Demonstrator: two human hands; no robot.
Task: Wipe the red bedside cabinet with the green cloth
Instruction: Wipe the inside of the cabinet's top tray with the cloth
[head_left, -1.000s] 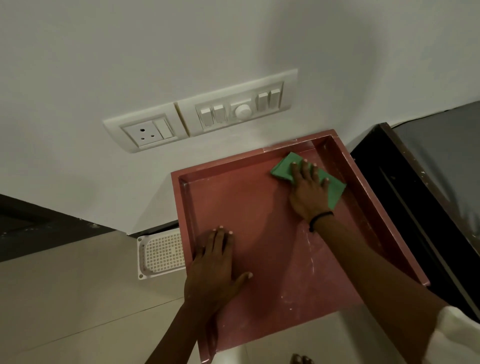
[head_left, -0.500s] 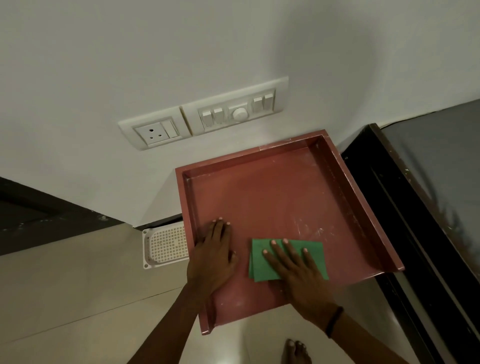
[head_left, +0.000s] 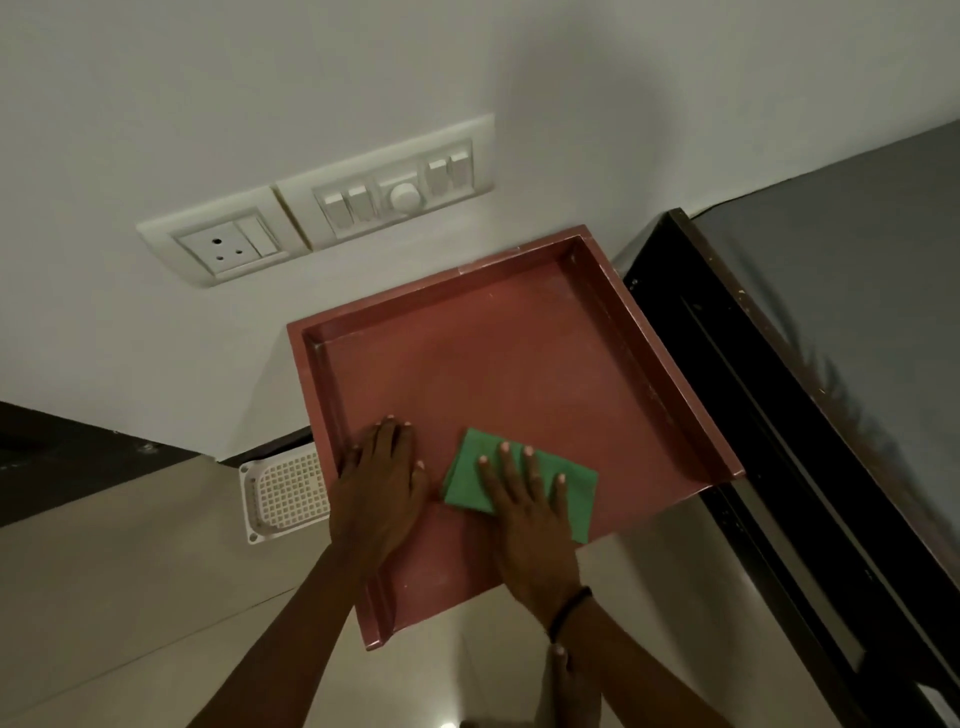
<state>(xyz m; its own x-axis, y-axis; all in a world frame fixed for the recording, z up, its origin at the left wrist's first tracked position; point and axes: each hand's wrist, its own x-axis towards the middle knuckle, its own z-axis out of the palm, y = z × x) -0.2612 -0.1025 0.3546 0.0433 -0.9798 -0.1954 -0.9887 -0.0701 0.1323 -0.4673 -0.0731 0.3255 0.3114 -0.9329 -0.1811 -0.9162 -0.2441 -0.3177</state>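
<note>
The red bedside cabinet (head_left: 519, 364) shows its top from above, a flat red surface with a raised rim on the back and both sides, set against the white wall. A folded green cloth (head_left: 465, 475) lies near the front of the top. My right hand (head_left: 524, 512) presses flat on the cloth with fingers spread. My left hand (head_left: 379, 486) rests flat on the bare red surface at the front left, just left of the cloth, holding nothing.
A white switch panel (head_left: 400, 189) and a socket plate (head_left: 223, 247) sit on the wall behind the cabinet. A dark bed frame (head_left: 779, 415) borders the cabinet's right side. A white perforated box (head_left: 285, 491) lies on the tiled floor at the left.
My right hand slid the green cloth from the back right corner down to the front of the top, then shifted it slightly and turned it. My left hand stayed at the front left.
</note>
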